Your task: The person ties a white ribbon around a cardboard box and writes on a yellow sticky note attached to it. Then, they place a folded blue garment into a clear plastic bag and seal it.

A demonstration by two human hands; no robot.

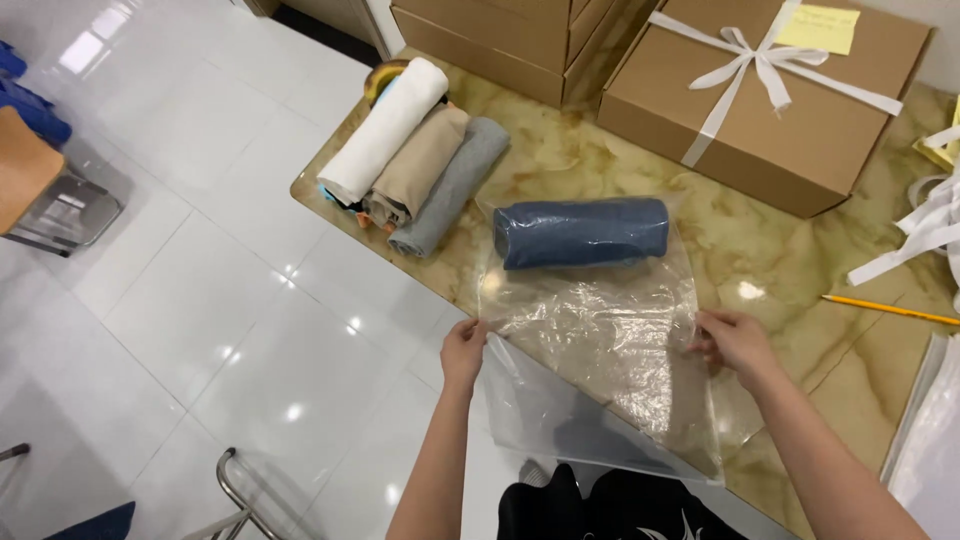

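A clear plastic bag (600, 340) lies on the marble table (800, 260) with a rolled dark blue cloth (582, 232) inside its far end. My left hand (463, 350) pinches the bag's left edge near the table's rim. On the bag's right edge my right hand (733, 342) grips the plastic. The bag's near end hangs over the table edge toward me.
Three rolled cloths, white (385, 130), tan (418, 165) and grey (452, 187), lie at the table's left corner. A brown box with a white ribbon (770, 90) stands at the back. A yellow pencil (890, 308) and white ribbons (925, 225) lie at the right. A chair (50, 190) stands on the tiled floor at left.
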